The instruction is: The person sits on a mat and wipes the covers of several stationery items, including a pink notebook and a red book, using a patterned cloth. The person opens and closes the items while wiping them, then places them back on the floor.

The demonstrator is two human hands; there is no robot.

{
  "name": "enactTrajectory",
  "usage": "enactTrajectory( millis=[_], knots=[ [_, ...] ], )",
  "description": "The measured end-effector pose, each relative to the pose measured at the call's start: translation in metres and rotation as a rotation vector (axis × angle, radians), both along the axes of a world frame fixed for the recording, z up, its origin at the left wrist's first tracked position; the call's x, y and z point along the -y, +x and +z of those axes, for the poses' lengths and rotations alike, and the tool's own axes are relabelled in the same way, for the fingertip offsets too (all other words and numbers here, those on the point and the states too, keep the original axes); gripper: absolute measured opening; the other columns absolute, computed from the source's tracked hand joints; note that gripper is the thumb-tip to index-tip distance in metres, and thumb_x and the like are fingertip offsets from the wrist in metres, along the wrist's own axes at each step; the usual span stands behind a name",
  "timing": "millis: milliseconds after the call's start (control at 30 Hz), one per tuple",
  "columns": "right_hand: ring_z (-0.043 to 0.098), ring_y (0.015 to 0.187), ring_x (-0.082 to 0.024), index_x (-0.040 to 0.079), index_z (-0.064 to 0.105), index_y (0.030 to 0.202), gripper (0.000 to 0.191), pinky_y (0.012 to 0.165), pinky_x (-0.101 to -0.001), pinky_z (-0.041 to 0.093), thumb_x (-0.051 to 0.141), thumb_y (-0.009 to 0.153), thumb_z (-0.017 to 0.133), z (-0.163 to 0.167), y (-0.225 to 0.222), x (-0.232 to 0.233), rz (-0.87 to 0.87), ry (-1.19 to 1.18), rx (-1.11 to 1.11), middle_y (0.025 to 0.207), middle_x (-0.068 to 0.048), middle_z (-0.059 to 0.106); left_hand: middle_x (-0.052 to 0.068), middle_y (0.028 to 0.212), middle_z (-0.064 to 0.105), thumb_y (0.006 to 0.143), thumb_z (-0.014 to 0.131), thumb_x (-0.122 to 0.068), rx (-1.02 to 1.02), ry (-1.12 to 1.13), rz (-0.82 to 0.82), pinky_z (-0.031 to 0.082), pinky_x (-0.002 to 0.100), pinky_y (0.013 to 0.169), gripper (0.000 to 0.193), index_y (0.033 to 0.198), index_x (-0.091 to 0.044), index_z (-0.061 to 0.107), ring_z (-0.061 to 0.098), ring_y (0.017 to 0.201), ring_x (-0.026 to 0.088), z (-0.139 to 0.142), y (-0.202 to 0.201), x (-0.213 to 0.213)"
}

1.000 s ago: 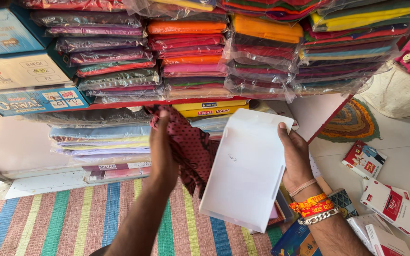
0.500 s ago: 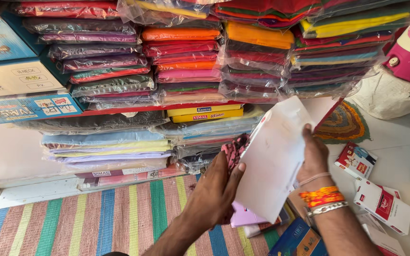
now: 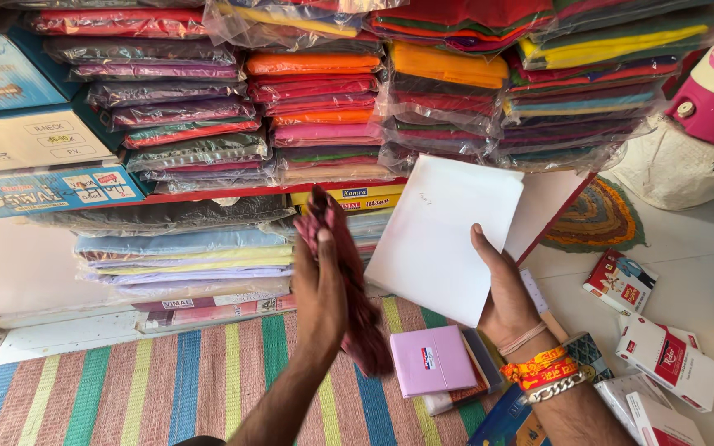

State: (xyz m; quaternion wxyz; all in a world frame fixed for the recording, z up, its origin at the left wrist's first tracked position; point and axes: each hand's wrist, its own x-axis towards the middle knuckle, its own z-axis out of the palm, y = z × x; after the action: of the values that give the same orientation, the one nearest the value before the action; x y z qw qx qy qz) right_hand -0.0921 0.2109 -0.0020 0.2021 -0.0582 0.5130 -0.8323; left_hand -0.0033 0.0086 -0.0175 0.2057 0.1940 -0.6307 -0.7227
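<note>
Fingers of left hand (image 3: 320, 285) closed on dark red patterned cloth (image 3: 349, 289), raised edge-on above striped mat (image 3: 126, 388). Right hand (image 3: 502, 289) pinching white card (image 3: 444, 235) at lower right edge, tilted before stacked fabric packs (image 3: 324, 107). Pink box (image 3: 431, 361) lying between wrists.

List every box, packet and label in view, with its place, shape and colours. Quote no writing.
Stack of flat cardboard boxes: upper left; light blue, white, blue.
Yellow flat boxes: centre shelf edge, red and blue labels.
Red-and-white small cartons: floor, right.
Pink rectangular packet: on striped mat, small label.
Clear-wrapped folded fabric packs: stacked across the top; many colours.
</note>
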Motion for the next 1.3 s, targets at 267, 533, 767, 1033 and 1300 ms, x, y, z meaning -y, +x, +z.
enactTrajectory(
  millis=[267,533,767,1033,1300],
  knots=[
    [0.065,0.116,-0.024,0.005,0.058,0.138,0.047,0.101,-0.0412,0.053,0.039,0.105,0.058,-0.048,-0.003,0.003,0.227,-0.386,0.113,0.129,-0.012,0.066,0.026,0.149,0.051,0.098,0.059,-0.029,-0.398,-1.179,-0.264,0.030,0.061,0.119,0.043,0.133,-0.004,0.055,0.044,0.143,0.045,-0.006,0.028,-0.066],
    [0.069,0.109,-0.022,0.008,0.061,0.134,0.053,0.093,-0.0401,0.058,0.039,0.092,0.063,-0.028,0.028,0.012,0.360,0.029,0.279,0.123,-0.010,0.071,0.026,0.134,0.061,0.104,0.049,-0.023,-0.144,-0.950,-0.057,0.045,0.051,0.109,0.035,0.127,0.002,0.058,0.055,0.131,0.041,-0.007,-0.014,0.003],
    [0.075,0.099,-0.018,0.002,0.066,0.129,0.058,0.082,-0.0338,0.062,0.040,0.086,0.071,-0.006,-0.005,-0.009,0.314,0.628,-0.280,0.111,-0.012,0.078,0.017,0.107,0.068,0.108,0.046,-0.029,-0.245,-0.473,0.200,0.054,0.047,0.089,0.035,0.123,0.001,0.057,0.066,0.096,0.026,0.030,0.006,0.026],
    [0.069,0.097,-0.014,0.000,0.067,0.126,0.055,0.083,-0.0310,0.058,0.038,0.086,0.075,-0.025,-0.021,-0.018,0.345,0.723,-0.426,0.109,-0.009,0.076,0.027,0.124,0.060,0.101,0.060,-0.019,-0.434,-0.968,-0.100,0.053,0.049,0.096,0.035,0.127,0.004,0.054,0.063,0.109,0.043,0.010,0.041,-0.031],
    [0.056,0.127,-0.010,0.015,0.054,0.142,0.065,0.105,-0.0298,0.044,0.039,0.083,0.072,0.001,-0.008,-0.030,0.537,0.645,-0.317,0.137,0.001,0.066,0.026,0.139,0.049,0.096,0.050,-0.001,-0.331,-0.819,0.022,0.047,0.049,0.105,0.045,0.140,0.004,0.050,0.054,0.125,0.040,0.017,0.020,-0.018]
  ],
)
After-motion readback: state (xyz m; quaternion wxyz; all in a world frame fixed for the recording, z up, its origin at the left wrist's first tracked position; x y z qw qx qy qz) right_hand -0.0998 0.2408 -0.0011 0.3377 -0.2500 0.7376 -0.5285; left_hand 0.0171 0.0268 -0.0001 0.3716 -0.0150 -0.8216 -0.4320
